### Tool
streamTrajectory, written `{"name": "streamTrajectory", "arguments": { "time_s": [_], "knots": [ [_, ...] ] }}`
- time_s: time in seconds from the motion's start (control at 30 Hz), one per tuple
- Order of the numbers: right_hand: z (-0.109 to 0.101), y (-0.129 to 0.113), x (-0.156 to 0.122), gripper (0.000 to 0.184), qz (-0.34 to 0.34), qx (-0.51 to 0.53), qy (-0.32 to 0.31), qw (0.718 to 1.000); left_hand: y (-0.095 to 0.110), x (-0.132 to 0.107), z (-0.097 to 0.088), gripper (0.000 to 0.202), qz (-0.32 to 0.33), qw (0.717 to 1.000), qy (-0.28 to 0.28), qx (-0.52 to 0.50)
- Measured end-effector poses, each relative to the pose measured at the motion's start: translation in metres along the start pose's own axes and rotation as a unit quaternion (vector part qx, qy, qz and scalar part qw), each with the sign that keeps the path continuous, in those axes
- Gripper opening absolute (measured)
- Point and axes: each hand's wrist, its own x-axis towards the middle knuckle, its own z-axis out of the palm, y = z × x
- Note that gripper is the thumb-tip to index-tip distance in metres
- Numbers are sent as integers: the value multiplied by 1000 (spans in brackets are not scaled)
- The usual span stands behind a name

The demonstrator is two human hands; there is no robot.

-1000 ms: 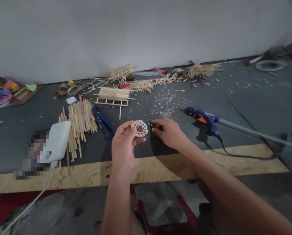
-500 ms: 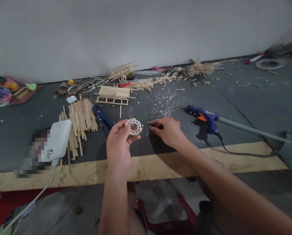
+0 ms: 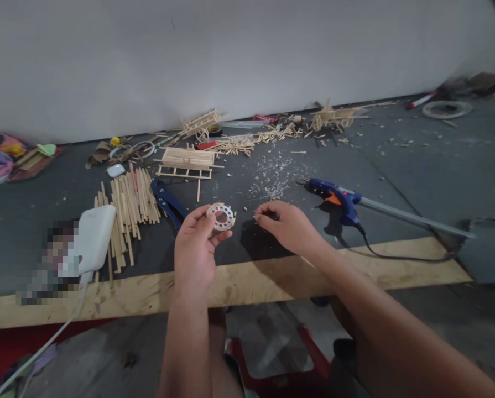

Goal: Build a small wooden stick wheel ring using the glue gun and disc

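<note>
My left hand [image 3: 196, 243] pinches a small white ring [image 3: 223, 218] with a row of holes round it and short wooden bits at its rim. It is held up above the dark table near its front edge. To the right, apart from the ring, my right hand [image 3: 286, 224] hovers low over the table with thumb and fingertips pressed together. Whatever they pinch, if anything, is too small to make out. A tiny wooden bit [image 3: 245, 209] lies between the hands. The blue glue gun [image 3: 342, 200] rests right of my right hand, a clear glue stick in its back.
Wooden sticks [image 3: 129, 207], blue-handled pliers [image 3: 168, 202] and a white power bank [image 3: 98, 237] with a cable lie left. Behind are a stick-built cart model [image 3: 188, 160], another model [image 3: 332, 117], cut stick pieces [image 3: 239, 145] and glue scraps [image 3: 274, 176]. A wooden strip [image 3: 239, 283] edges the table.
The view has shifted slightly to the right. My right hand's fingertips have drawn together, and the thin strand near it no longer shows. My left hand still holds the ring.
</note>
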Motion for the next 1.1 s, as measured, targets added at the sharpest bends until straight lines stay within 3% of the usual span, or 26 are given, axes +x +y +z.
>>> {"name": "streamTrajectory", "arguments": {
  "time_s": [0.13, 0.3, 0.47, 0.8, 0.97, 1.1],
  "knots": [
    [-12, -2, -25, 11, 47, 120, -53, 990, -11, -8, 17, 22, -11, 999, -4, -39],
    [-14, -11, -53, 7, 35, 157, -122, 979, -30, -22, 44, 20, 11, 997, 10, -72],
    [-14, -17, -62, 12, 35, 176, -161, 970, -40, -25, 56, 22, 0, 997, 16, -82],
    [-9, -13, -67, 7, 86, 222, -151, 959, -47, -25, 66, 25, 19, 997, 37, -72],
    [-10, -12, -71, 12, 70, 199, -128, 969, -51, -24, 67, 26, 38, 997, 34, -64],
    [-10, -12, -73, 15, 90, 230, -143, 958, -51, -25, 67, 24, 45, 997, 33, -62]
  ]
}}
